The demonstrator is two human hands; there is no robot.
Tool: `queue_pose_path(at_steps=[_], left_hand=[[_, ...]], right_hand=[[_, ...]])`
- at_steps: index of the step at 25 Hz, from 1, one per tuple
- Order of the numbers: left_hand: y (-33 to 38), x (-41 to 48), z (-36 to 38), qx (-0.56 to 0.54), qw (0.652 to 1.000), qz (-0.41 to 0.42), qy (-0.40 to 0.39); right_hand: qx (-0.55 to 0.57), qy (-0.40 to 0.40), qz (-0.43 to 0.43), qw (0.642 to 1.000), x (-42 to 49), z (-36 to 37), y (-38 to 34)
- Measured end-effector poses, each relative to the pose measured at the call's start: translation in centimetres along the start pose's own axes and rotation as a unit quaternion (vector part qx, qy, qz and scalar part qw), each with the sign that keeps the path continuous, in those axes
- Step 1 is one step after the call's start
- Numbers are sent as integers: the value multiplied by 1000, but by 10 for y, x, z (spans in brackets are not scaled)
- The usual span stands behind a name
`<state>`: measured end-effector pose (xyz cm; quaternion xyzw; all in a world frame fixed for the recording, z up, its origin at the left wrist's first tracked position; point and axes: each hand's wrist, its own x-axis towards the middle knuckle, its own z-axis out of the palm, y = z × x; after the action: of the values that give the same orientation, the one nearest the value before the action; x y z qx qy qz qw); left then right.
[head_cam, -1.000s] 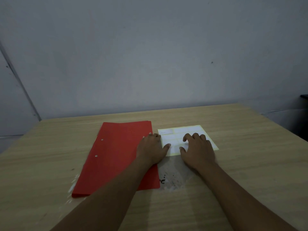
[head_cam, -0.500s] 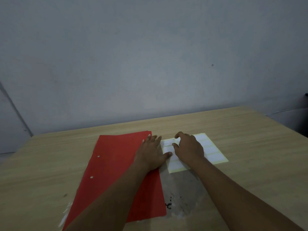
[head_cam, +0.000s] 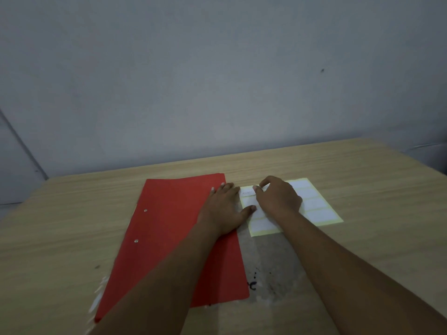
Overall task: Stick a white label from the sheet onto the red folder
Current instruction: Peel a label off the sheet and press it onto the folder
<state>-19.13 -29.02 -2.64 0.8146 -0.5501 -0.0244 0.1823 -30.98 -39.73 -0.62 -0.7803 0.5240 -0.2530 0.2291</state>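
- A sheet of white labels (head_cam: 312, 209) on pale yellow backing lies flat on a wooden bench (head_cam: 362, 184), just to the right of a red folder (head_cam: 174, 228).
- The top-left label (head_cam: 248, 192) carries faint writing too small to read.
- The right hand (head_cam: 278, 198) rests on the left part of the sheet, its thumb and forefinger drawn close together at the right edge of that top-left label; whether they have actually caught the label cannot be told.
- The left hand (head_cam: 225, 209) lies flat with fingers spread, palm down on the right edge of the folder, and its thumb reaches across onto the left edge of the label sheet.
- The two hands sit side by side, nearly touching.
- The folder lies closed and flat, angled so its near end swings toward the left; two small metal studs (head_cam: 140, 226) show near its left edge.
- Both bare forearms reach in from the bottom of the view.
- A worn grey patch with dark ink spots (head_cam: 268, 269) marks the bench just in front of the sheet.
- A plain grey wall (head_cam: 217, 81) rises behind the bench.
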Motion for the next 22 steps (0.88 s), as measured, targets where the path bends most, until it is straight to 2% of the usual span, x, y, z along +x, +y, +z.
queue_pose_path(at_steps=[7,13,22], left_hand=[[-2,-1,3,-2,1000,0,6],[-2,-1,2,-4,1000,-1,9],[-3,0,3,-11,1000,1,15]], right_hand=[[12,22,48,999,3,6,-4],[29,49,29,998,0,10,-1],[68,11,57,996,4,3,-1]])
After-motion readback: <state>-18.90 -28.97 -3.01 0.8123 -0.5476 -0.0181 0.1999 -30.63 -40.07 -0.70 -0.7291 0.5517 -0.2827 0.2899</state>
